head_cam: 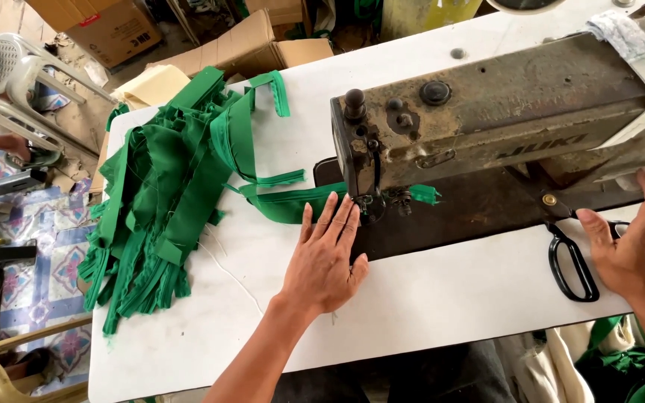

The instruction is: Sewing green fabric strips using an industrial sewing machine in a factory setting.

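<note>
My left hand (325,256) lies flat on the white table, fingers spread, fingertips pressing a green fabric strip (287,203) that runs under the needle area of a worn grey sewing machine (487,112). A short green end (425,195) of the strip sticks out on the machine's right side. My right hand (640,242) hovers at the right edge, fingers apart, holding nothing, just right of black scissors (572,263) lying on the table.
A pile of green fabric pieces (162,194) covers the table's left part. Cardboard boxes (225,48) stand behind the white table (442,298). A white plastic chair (16,75) and another person's hand (16,145) are at far left, over patterned floor.
</note>
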